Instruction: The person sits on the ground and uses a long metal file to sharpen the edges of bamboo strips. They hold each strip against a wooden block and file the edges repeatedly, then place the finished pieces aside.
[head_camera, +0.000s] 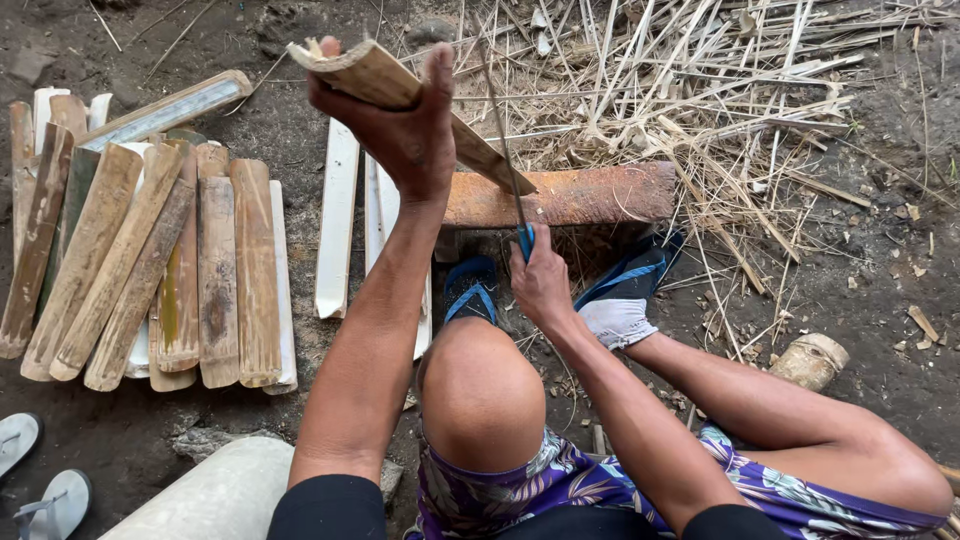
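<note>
While the bamboo slat ran diagonally from upper centre down-right onto the reddish block, the left hand clasped its top and the right hand clenched the blue-handled blade

Figure: I see my left hand gripping the bamboo piece above the wooden block, with my right hand just behind the block on the blade handle. A stack of split bamboo slats lies left; loose bamboo strips lie beyond the block, right.

Rough split bamboo slat, matt
</note>
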